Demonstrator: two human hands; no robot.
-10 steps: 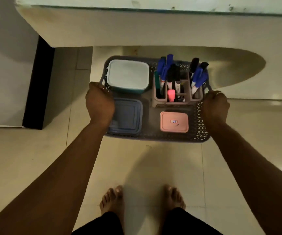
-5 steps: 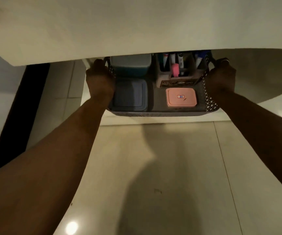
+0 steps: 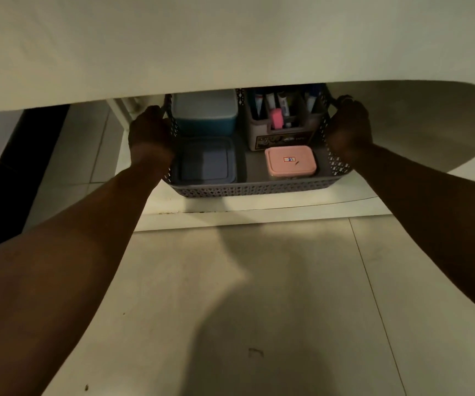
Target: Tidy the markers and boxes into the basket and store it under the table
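A grey perforated basket (image 3: 256, 190) sits partly beneath the white table (image 3: 230, 47), over a low white shelf (image 3: 259, 210). My left hand (image 3: 149, 132) grips its left rim and my right hand (image 3: 349, 127) grips its right rim. Inside lie a blue-lidded box (image 3: 205, 164), a taller teal box (image 3: 205, 115), a pink box (image 3: 290, 161) and a beige holder (image 3: 282, 135) with several markers (image 3: 276, 117). The table edge hides the marker tops.
Pale floor tiles (image 3: 259, 295) spread in front of the shelf. A dark vertical panel (image 3: 16, 167) stands at the left, beside the table's underside opening. My own shadow falls across the tiles.
The basket has gone from open floor in front of me to under the table edge. My view has dropped lower, and both hands have stayed on the rims.
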